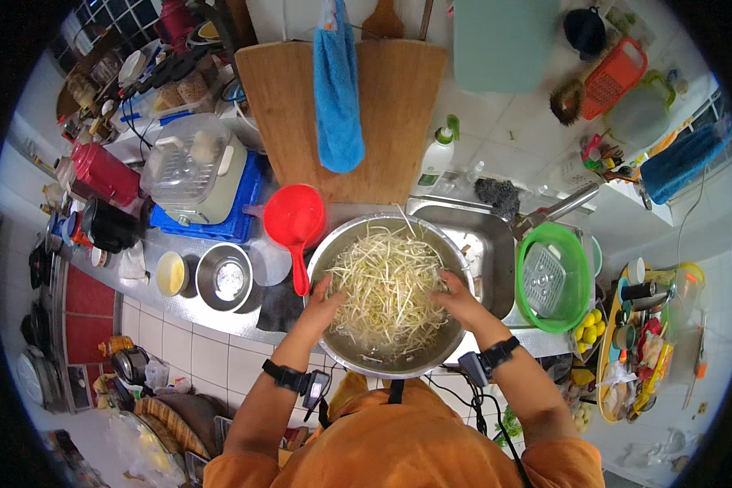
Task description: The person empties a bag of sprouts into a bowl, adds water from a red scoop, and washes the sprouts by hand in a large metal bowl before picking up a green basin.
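Note:
A wide metal bowl (333, 355) rests at the counter's front edge, close to my body, heaped with pale bean sprouts (389, 289). My left hand (324, 306) reaches over the bowl's left rim and touches the side of the heap, thumb and fingers apart. On the opposite side, my right hand (457, 302) lies against the sprouts in the same way. The fingertips of both hands are partly hidden among the sprouts. A red ladle-shaped scoop (295, 215) lies just left of the bowl, its handle pointing toward me near my left hand.
A metal sink (496, 244) adjoins the bowl's right side, with a green basin (577, 281) beyond. Left stand a small metal bowl (224, 277) and a cream bowl (171, 274). Behind are a wooden board (276, 122), a hanging blue towel (338, 98) and a pump bottle (437, 156).

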`<control>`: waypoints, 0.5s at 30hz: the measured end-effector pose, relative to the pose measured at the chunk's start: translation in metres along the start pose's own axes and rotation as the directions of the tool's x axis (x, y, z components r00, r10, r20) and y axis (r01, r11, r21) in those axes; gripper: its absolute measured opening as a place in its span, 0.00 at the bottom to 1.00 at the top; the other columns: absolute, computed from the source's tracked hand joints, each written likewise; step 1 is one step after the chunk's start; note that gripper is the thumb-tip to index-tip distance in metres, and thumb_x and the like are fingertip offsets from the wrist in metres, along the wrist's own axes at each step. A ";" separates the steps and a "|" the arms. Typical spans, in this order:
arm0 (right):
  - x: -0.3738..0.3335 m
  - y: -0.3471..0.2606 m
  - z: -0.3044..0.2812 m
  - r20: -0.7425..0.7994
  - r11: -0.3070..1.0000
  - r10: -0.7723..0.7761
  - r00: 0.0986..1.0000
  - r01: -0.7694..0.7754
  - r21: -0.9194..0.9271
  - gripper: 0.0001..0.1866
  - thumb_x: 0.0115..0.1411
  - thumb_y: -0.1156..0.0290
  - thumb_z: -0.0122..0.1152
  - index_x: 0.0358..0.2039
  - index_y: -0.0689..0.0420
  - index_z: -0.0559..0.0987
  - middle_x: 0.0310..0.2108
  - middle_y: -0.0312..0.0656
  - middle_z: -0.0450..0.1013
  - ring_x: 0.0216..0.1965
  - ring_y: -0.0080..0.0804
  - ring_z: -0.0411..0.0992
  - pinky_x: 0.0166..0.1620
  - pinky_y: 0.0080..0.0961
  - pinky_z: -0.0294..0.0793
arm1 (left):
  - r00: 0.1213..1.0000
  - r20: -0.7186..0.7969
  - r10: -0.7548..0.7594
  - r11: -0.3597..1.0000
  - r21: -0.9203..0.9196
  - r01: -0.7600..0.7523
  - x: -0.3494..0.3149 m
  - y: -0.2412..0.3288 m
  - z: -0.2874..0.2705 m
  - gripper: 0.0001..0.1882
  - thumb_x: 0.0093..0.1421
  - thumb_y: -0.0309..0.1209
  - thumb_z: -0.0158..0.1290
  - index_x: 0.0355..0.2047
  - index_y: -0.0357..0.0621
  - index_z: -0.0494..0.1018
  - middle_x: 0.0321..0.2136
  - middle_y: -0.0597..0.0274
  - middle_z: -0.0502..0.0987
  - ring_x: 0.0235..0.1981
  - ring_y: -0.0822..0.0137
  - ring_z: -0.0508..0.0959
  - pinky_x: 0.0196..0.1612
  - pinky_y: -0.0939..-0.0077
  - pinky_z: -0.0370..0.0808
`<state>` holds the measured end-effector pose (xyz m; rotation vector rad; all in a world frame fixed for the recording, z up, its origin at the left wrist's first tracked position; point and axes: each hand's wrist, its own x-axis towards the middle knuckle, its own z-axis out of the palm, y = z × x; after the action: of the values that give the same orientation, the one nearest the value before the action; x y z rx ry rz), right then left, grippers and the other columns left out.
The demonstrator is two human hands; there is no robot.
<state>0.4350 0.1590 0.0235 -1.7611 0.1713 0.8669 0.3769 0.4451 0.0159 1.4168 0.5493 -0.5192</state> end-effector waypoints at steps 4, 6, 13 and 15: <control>0.040 0.019 0.029 -0.071 0.946 0.233 0.970 -0.210 0.248 0.47 0.52 0.46 0.56 0.62 0.55 0.42 0.59 0.47 0.53 0.58 0.41 0.54 0.55 0.31 0.59 | 0.929 0.053 -0.365 0.920 -0.131 0.369 0.040 -0.015 0.001 0.38 0.55 0.53 0.45 0.61 0.57 0.45 0.58 0.56 0.54 0.57 0.57 0.57 0.53 0.46 0.56; 0.076 0.055 0.040 -0.166 0.919 0.257 0.952 -0.188 0.347 0.46 0.52 0.47 0.57 0.61 0.57 0.45 0.57 0.47 0.55 0.56 0.40 0.57 0.54 0.32 0.62 | 0.933 0.054 -0.355 0.926 -0.117 0.359 0.065 -0.043 0.013 0.39 0.54 0.55 0.44 0.61 0.57 0.45 0.58 0.56 0.54 0.57 0.56 0.58 0.52 0.43 0.55; 0.031 0.015 0.050 0.229 0.796 0.033 0.973 -0.164 0.582 0.43 0.51 0.52 0.60 0.59 0.59 0.50 0.55 0.48 0.57 0.55 0.38 0.58 0.55 0.30 0.59 | 0.984 0.099 -0.148 0.896 -0.407 0.176 0.029 -0.039 0.028 0.34 0.57 0.37 0.47 0.60 0.50 0.44 0.53 0.56 0.59 0.52 0.62 0.64 0.48 0.68 0.67; 0.014 0.003 0.044 -0.013 0.904 0.107 0.994 -0.092 0.417 0.36 0.53 0.58 0.60 0.56 0.59 0.55 0.50 0.44 0.63 0.49 0.32 0.63 0.51 0.25 0.63 | 0.998 0.043 -0.047 0.923 -0.380 0.060 0.011 -0.023 0.032 0.33 0.57 0.35 0.48 0.59 0.46 0.45 0.53 0.55 0.59 0.52 0.62 0.63 0.48 0.68 0.67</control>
<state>0.4230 0.2008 0.0073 -1.3748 0.4417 0.8027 0.3721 0.4108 -0.0062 1.0216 0.6260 -0.4494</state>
